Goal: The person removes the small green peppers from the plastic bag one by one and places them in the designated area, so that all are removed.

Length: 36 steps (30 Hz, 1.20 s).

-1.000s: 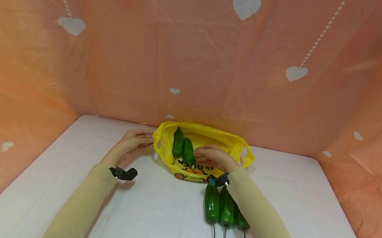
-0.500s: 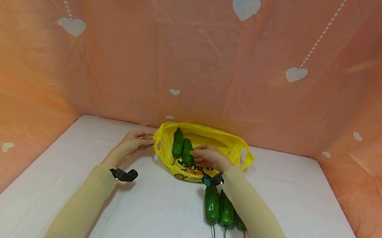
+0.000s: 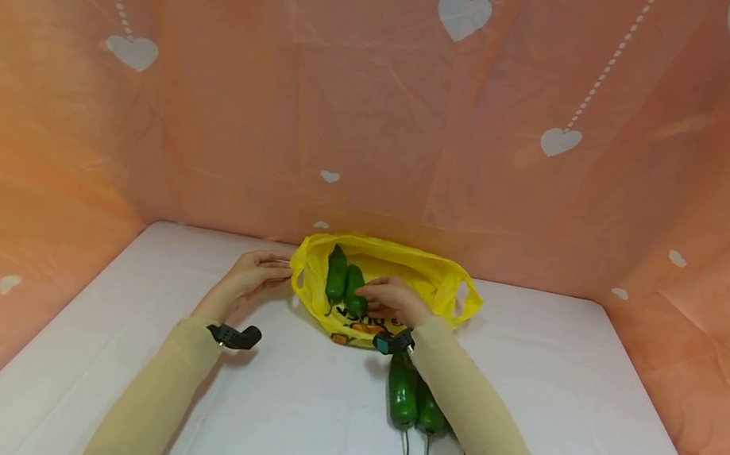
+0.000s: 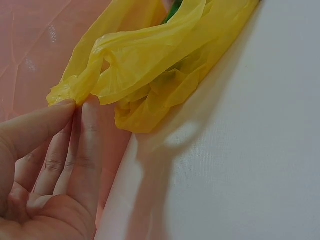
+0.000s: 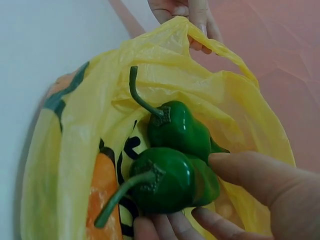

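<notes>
A yellow plastic bag [image 3: 404, 254] lies open on the table with two green chili peppers inside. The left pepper [image 3: 337, 275] rests against the bag's side; the right pepper [image 3: 355, 284] is beside it, stems towards me. My left hand [image 3: 251, 275] pinches the bag's left handle edge between thumb and forefinger, seen close in the left wrist view [image 4: 60, 150]. Reaching into the bag, my right hand [image 3: 392, 299] grips the right pepper [image 5: 162, 180], thumb on one side and fingers beneath. In the right wrist view the other pepper [image 5: 177, 129] touches it.
Several green peppers [image 3: 402, 395] lie in front of the bag, partly covered by the right sleeve [image 3: 478, 416]. The white table [image 3: 274, 422] ends at an orange cloth backdrop [image 3: 231, 117] with hearts. Dark straps [image 3: 234, 335] circle both wrists.
My right hand has slid a little left inside the bag, bringing its fingers further over the right pepper. The right forearm now covers more of the peppers in front. My left hand stays put.
</notes>
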Each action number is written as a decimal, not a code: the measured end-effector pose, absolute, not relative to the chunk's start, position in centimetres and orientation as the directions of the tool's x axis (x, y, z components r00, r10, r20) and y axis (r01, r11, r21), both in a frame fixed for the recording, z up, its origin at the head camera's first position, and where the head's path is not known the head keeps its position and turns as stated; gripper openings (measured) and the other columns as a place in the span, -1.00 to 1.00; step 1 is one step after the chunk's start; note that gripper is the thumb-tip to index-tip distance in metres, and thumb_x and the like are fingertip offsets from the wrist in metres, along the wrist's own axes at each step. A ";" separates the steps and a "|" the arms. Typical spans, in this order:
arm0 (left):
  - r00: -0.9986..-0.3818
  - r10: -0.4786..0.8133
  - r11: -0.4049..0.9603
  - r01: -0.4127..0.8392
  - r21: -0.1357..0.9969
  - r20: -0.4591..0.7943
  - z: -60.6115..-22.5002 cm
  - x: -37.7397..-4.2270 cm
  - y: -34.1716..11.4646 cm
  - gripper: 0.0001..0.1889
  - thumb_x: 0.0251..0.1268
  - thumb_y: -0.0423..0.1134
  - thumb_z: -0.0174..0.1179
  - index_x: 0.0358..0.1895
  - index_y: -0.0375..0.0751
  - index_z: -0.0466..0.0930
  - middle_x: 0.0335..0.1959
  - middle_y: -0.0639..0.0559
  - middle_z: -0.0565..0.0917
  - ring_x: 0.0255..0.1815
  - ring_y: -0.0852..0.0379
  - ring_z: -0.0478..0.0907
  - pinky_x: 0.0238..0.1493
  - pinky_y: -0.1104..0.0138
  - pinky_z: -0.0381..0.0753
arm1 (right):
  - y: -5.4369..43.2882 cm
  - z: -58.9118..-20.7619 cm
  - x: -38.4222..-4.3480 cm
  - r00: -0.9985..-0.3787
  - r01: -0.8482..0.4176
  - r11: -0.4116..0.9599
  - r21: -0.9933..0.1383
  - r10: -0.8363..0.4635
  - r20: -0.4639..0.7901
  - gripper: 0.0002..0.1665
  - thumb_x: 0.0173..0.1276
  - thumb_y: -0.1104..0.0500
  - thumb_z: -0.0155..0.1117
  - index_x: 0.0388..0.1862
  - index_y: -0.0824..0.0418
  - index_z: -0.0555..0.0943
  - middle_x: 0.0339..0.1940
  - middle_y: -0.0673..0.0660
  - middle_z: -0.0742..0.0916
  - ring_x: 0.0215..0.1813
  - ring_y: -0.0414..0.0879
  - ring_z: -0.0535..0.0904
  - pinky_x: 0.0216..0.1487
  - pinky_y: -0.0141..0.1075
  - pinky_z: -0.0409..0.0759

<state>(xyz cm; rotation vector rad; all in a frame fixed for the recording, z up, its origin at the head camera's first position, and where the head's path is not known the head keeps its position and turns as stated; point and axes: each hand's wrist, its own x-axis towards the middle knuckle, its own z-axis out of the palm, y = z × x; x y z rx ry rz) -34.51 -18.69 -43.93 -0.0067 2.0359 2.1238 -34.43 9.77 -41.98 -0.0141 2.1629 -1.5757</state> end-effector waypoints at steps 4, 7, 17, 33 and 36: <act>-0.980 0.141 -0.036 -0.146 0.989 -0.139 -44.0 -34.5 -18.7 -0.52 0.31 -0.47 0.17 0.28 -0.46 0.36 -0.15 -0.02 0.64 -0.20 0.20 0.64 0.19 0.10 0.46 | 9.5 -42.0 -34.4 -0.895 0.243 0.338 -0.909 -0.282 -0.344 -0.70 0.32 0.16 0.31 -0.08 0.35 0.61 -0.16 0.16 0.64 -0.21 -0.01 0.61 -0.03 -0.11 0.65; -0.981 0.144 -0.032 -0.134 0.991 -0.128 -44.0 -34.5 -18.7 -0.53 0.31 -0.47 0.17 0.27 -0.48 0.36 -0.16 -0.02 0.65 -0.21 0.20 0.64 0.17 0.11 0.48 | 9.4 -42.0 -34.5 -0.897 0.249 0.337 -0.908 -0.274 -0.348 -0.74 0.30 0.16 0.33 -0.15 0.33 0.61 -0.21 0.14 0.65 -0.25 -0.02 0.61 -0.05 -0.11 0.66; -0.983 0.143 -0.026 -0.122 0.992 -0.117 -44.1 -34.4 -18.8 -0.55 0.31 -0.47 0.17 0.25 -0.46 0.38 -0.14 -0.02 0.65 -0.18 0.19 0.64 0.15 0.12 0.50 | 9.0 -42.0 -34.8 -0.903 0.271 0.364 -0.891 -0.224 -0.366 -0.45 0.27 0.15 0.37 0.17 0.37 0.48 0.08 0.24 0.55 -0.07 0.06 0.59 0.02 -0.11 0.63; -0.981 0.146 -0.046 -0.133 0.990 -0.125 -44.1 -34.4 -18.6 -0.55 0.31 -0.49 0.15 0.25 -0.49 0.37 -0.18 -0.01 0.66 -0.21 0.18 0.65 0.13 0.14 0.52 | 8.5 -42.4 -34.9 -0.913 0.267 0.381 -0.885 -0.195 -0.359 -0.36 0.25 0.20 0.37 0.24 0.38 0.38 0.19 0.28 0.48 0.02 0.13 0.56 -0.02 -0.12 0.64; -0.980 0.140 -0.046 -0.146 0.988 -0.138 -44.0 -34.4 -18.6 -0.56 0.31 -0.49 0.16 0.25 -0.46 0.39 -0.19 0.00 0.67 -0.22 0.18 0.66 0.11 0.15 0.54 | 8.5 -42.3 -35.0 -0.914 0.262 0.380 -0.887 -0.198 -0.354 -0.37 0.25 0.22 0.36 0.25 0.38 0.38 0.21 0.28 0.46 0.07 0.14 0.54 -0.02 -0.12 0.64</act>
